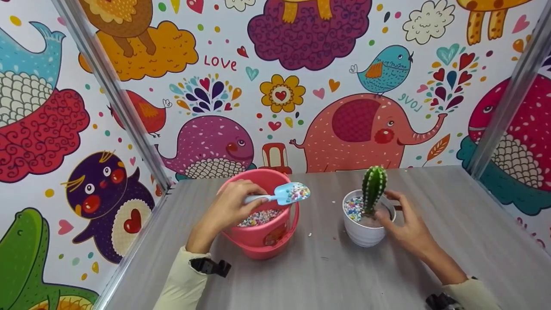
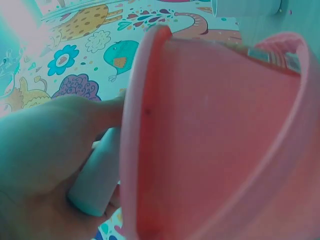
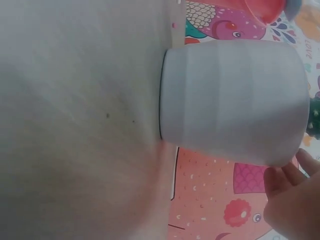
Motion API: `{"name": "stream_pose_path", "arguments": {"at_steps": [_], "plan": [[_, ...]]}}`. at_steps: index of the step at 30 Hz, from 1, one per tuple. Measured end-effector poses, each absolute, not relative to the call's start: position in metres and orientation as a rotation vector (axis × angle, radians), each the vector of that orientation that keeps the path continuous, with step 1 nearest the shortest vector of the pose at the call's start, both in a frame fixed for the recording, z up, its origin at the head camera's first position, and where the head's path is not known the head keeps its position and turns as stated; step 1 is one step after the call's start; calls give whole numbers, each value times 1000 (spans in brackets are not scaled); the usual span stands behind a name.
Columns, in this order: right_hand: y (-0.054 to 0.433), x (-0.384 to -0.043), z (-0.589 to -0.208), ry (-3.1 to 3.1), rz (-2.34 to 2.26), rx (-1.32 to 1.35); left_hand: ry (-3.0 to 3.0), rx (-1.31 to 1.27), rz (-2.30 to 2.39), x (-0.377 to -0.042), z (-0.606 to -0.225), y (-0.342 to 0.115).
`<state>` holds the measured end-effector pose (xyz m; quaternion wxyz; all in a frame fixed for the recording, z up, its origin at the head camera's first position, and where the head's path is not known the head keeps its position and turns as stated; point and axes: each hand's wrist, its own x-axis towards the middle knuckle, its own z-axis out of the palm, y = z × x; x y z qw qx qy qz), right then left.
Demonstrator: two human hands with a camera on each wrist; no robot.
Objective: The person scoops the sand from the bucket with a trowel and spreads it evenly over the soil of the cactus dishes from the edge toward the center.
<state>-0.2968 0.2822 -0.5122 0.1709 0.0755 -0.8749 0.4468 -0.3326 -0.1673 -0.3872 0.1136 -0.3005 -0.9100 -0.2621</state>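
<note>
My left hand (image 1: 234, 201) grips the pale handle of a small light-blue scoop (image 1: 282, 193) above a pink bucket (image 1: 267, 172). Colourful pebbles lie in the scoop's blade, and more pebbles (image 1: 260, 217) sit inside the bucket. In the left wrist view the bucket's wall (image 2: 215, 130) hides the blade; the handle (image 2: 97, 172) shows in the palm. To the right stands a white ribbed pot (image 1: 365, 234) with an upright green cactus (image 1: 373, 189). Pebbles cover its left part, and brownish soil shows at the right. My right hand (image 1: 409, 228) holds the pot's right rim, thumb near the cactus base.
The pot and bucket stand on a grey wood-grain table (image 1: 310, 275), with a few stray pebbles (image 1: 310, 234) between them. Behind rises a wall panel (image 1: 280, 129) printed with cartoon animals. Metal posts (image 1: 120, 99) mark the corners.
</note>
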Motion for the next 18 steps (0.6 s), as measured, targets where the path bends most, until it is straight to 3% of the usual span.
{"name": "stream_pose_path", "arguments": {"at_steps": [18], "plan": [[280,-302,-523,-2714,1272,166,-2739,-1002,-776,-342,-383,-122]]}}
